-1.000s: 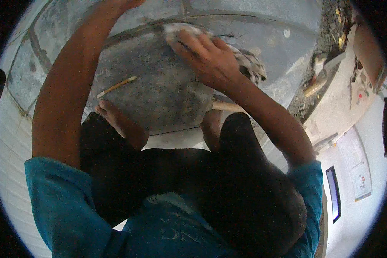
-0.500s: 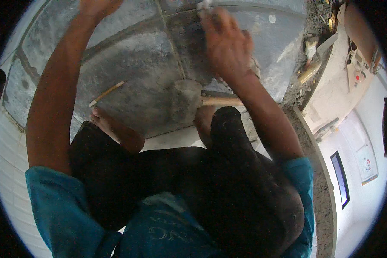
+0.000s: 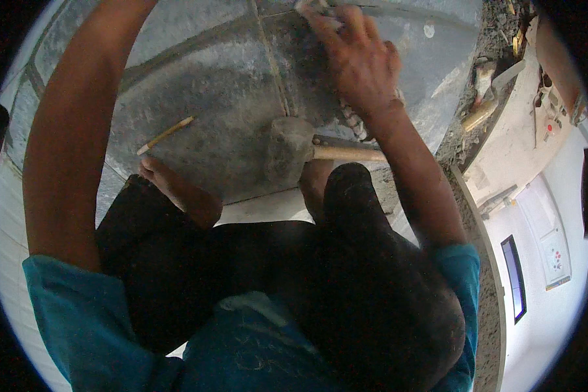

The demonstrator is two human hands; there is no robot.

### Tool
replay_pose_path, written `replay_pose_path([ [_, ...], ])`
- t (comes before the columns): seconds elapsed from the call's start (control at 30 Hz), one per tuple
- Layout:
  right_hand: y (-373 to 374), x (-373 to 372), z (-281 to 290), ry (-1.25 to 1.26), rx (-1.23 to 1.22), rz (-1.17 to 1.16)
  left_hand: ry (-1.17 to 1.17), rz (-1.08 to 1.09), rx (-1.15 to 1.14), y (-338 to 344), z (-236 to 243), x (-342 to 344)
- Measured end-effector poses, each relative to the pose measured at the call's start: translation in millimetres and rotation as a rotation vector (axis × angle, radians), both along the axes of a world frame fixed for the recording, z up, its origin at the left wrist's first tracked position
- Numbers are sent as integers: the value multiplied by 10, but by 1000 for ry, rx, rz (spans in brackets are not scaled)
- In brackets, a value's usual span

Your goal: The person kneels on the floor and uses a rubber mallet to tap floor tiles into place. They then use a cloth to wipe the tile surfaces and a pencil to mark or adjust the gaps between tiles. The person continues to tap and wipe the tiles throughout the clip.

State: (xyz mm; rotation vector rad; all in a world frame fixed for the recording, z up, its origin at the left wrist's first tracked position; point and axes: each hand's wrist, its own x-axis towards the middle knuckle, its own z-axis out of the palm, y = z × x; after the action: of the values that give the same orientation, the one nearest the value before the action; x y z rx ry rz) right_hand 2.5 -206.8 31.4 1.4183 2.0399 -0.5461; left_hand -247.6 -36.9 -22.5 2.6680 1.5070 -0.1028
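Note:
My right hand point(image 3: 367, 68) reaches over the grey slab floor point(image 3: 202, 85), palm down, its fingers bent around a small whitish thing point(image 3: 311, 6) that is too unclear to name. Beneath that wrist lies a crumpled striped cloth point(image 3: 354, 123). Nearer to me, a mallet with a broad grey head point(image 3: 290, 149) and a wooden handle point(image 3: 346, 153) rests on the slabs, its handle running toward my right forearm. To the left lies a thin wooden pencil-like stick point(image 3: 166, 134). My left forearm point(image 3: 78, 130) runs up past the top edge, so the left hand is out of sight.
My bare left foot point(image 3: 179, 193) stands close to the stick. Along the right side runs a rough strip of rubble point(image 3: 464, 134) with a brush point(image 3: 483, 78) and a wooden-handled trowel point(image 3: 481, 115). Beyond it are a pale board point(image 3: 503, 137) and a dark screen point(image 3: 513, 277).
My right hand has shifted slightly right and down in the picture. My left hand has passed out of view at the top. The view has shifted a little; mallet and stick lie as before.

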Motion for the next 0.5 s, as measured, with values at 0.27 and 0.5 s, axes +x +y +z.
replay_pose_path([
  [0.27, -207, -155, -22, 336, 460, 15, -32, 10, -167, -30, 116, -10],
  [0.5, -72, 50, -50, 270, 425, -39, -156, -104, -57, 83, 28, -74],
])
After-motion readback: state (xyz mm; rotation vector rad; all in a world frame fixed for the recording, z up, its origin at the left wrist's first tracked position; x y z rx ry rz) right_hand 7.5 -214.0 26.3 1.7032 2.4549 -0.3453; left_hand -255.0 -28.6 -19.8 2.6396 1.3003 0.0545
